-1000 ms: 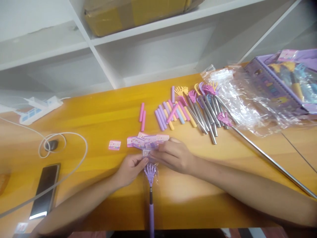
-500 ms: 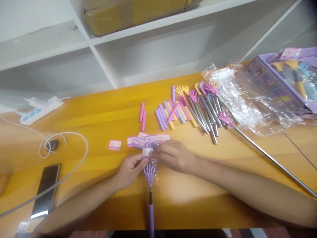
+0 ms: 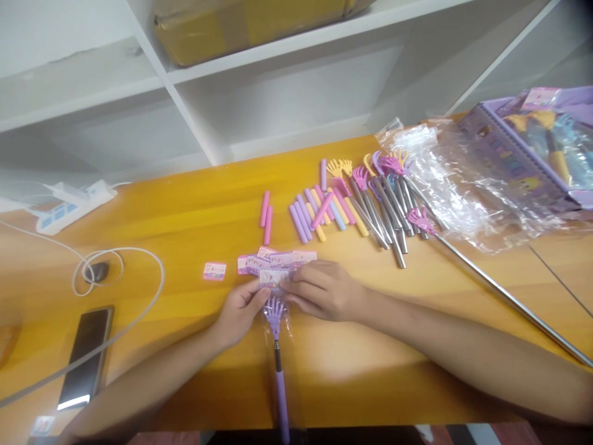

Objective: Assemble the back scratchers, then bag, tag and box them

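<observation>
A purple back scratcher with a hand-shaped head lies inside a clear plastic bag, its handle pointing toward me. My left hand pinches the left side of the bag's top end, thumb uppermost. On the right side of that end, my right hand has its fingers closed, partly hiding what they grip. Between both hands shows a printed card at the top of the bag. Just beyond it lies a loose pile of similar pink and purple cards. One separate card rests to the left.
Pink, purple, yellow and blue handle sleeves lie at mid-table. Metal scratcher rods are heaped beside them, one long rod extended. Farther right are clear bags and a purple box. A phone, cable and power strip sit left.
The bagged scratcher's head has shifted slightly left and away from me. More of the card between my hands shows now. Both hands keep their hold.
</observation>
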{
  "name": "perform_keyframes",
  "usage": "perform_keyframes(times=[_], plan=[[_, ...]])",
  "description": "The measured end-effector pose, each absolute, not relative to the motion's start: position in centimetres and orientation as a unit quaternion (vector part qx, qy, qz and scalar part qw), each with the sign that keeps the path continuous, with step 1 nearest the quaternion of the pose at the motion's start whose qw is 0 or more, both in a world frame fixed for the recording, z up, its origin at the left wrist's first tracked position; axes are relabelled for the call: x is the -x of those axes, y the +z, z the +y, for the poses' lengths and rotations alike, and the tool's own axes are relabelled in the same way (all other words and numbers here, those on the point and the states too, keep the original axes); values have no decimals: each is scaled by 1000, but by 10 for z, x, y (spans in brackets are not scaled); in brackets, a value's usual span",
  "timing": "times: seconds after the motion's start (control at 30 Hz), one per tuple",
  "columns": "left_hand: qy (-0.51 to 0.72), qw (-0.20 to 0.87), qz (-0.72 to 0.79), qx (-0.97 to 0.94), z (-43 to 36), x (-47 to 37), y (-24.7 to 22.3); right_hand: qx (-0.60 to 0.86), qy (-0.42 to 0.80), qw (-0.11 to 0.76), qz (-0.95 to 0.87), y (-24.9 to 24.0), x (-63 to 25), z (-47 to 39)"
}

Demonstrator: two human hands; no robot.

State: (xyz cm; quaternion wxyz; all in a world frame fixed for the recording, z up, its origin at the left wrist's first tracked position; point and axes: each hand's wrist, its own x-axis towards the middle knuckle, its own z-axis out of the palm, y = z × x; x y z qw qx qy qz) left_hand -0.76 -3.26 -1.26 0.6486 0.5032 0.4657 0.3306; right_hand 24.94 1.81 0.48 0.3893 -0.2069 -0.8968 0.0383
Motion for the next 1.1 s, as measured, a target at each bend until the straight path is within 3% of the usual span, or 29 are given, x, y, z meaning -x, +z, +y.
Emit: perform_keyframes(times=[0.77, 0.97, 1.1], plan=[[202, 536, 438, -693, -28, 1, 11, 196, 35, 355, -913, 11, -244, 7], [213, 582, 426, -659, -28, 0, 10, 173, 25, 348, -921, 11, -245, 8], [251, 638, 447, -574, -29, -2, 7, 160, 75, 426, -887, 12, -258, 20]])
